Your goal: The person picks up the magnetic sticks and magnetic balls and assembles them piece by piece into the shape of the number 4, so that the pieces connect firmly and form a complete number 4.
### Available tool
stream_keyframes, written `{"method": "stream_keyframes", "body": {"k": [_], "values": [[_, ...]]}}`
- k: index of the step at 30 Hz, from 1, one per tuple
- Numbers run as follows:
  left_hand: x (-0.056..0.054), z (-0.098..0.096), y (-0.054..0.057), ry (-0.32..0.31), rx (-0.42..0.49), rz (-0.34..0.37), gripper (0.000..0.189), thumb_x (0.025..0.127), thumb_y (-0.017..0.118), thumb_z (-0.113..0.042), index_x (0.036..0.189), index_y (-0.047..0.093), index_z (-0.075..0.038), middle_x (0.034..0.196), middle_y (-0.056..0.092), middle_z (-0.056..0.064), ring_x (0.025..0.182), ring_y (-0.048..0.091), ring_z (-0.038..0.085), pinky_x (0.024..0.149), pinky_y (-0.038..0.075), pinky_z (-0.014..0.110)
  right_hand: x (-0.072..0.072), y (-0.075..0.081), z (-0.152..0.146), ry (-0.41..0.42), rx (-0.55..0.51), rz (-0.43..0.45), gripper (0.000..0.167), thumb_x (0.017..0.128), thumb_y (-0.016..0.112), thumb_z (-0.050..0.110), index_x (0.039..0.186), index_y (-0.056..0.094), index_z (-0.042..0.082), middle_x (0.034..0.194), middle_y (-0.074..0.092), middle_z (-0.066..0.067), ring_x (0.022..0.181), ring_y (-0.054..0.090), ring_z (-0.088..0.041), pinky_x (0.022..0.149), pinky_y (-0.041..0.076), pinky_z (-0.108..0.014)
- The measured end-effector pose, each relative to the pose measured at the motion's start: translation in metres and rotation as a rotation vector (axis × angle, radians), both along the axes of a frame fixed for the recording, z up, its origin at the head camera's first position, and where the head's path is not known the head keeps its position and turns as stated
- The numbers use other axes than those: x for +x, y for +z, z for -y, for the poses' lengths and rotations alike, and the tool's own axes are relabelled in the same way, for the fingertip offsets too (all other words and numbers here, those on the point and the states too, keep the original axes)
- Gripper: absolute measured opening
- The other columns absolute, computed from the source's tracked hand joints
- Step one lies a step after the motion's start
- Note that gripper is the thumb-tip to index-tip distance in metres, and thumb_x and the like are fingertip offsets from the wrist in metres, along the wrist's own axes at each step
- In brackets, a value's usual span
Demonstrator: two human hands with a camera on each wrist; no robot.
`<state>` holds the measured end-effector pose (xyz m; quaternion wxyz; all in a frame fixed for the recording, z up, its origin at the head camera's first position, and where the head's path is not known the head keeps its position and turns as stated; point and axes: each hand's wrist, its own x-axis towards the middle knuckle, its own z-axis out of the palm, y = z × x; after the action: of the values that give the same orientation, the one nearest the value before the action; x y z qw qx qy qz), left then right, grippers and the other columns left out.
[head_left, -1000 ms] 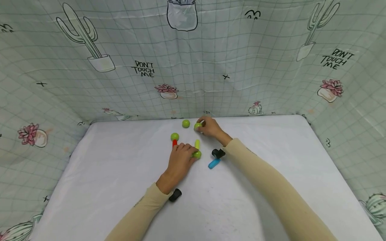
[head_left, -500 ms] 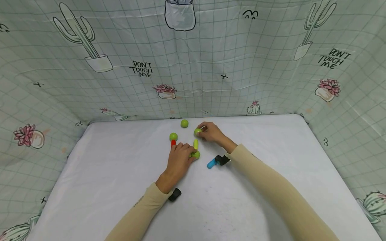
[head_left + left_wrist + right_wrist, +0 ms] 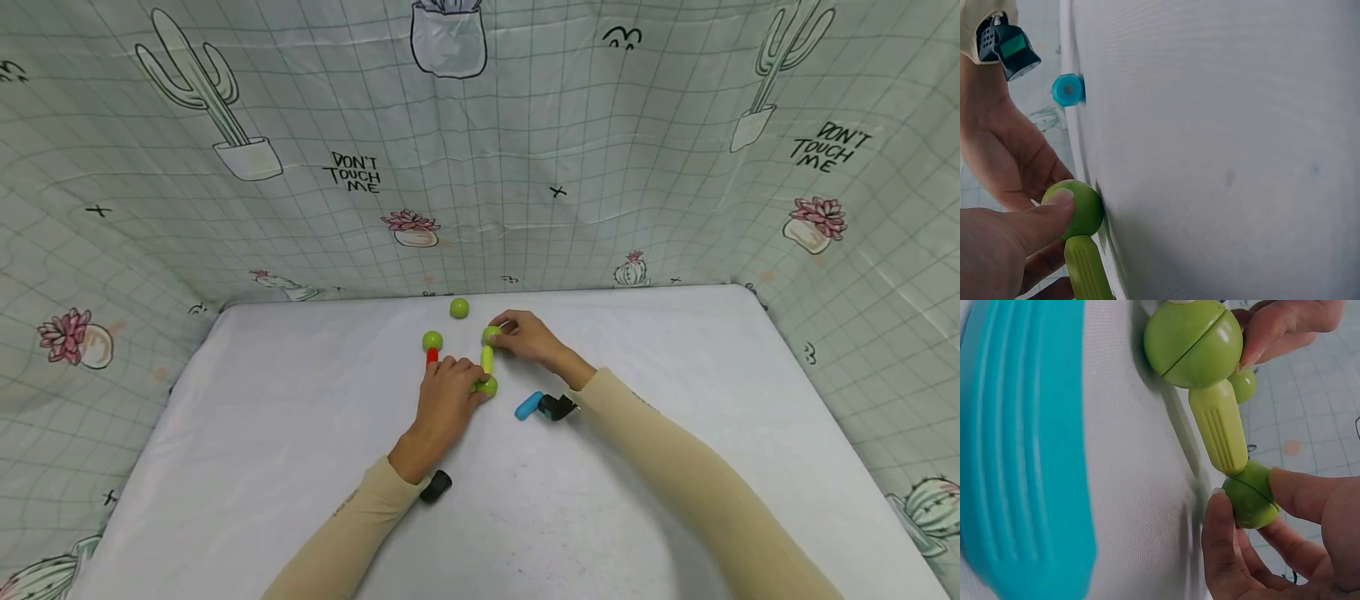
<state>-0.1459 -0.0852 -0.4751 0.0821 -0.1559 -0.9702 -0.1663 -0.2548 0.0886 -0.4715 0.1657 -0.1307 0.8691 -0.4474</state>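
Note:
My left hand pinches a green ball, the thumb lying across it in the left wrist view. From this ball a yellow-green ridged rod runs away from me. At the rod's far end, my right hand holds another green ball between thumb and fingers. In the right wrist view this second ball meets the tip of the rod. A red rod adjoins a third green ball; my left hand hides the red rod's near end.
One more green ball lies near the back edge of the white table. A blue ridged rod rests below my right forearm, beside the black wrist camera. A patterned cloth hangs behind.
My right hand has brought its green ball nearer to me, closing the space to the yellow-green rod's far end. The left hand stays in place on its ball.

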Motion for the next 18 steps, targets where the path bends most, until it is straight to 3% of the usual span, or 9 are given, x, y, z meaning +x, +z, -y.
{"method": "stream_keyframes", "body": {"k": [7,18], "values": [[0.0015,0.0002,0.0001,0.007,0.009,0.005,0.027,0.085,0.090,-0.019,0.110,0.082,-0.014,0.109,0.076,0.001,0.106,0.063,0.024,0.095,0.047,0.041,-0.0004,-0.0013,0.0021,0.018,-0.020,0.014,0.036,0.106,0.064,0.015,0.136,0.064,-0.004,0.127,0.066,-0.025,0.101,0.070,-0.030,0.081,0.058,-0.031],[0.0015,0.0001,0.0009,0.005,0.011,0.008,0.027,0.085,0.090,-0.019,0.110,0.081,-0.014,0.109,0.075,0.001,0.105,0.062,0.024,0.094,0.046,0.041,-0.0001,-0.0014,0.0062,0.016,-0.067,0.057,0.036,0.107,0.062,0.013,0.138,0.062,-0.006,0.125,0.065,-0.025,0.096,0.072,-0.024,0.081,0.061,-0.027]]}}
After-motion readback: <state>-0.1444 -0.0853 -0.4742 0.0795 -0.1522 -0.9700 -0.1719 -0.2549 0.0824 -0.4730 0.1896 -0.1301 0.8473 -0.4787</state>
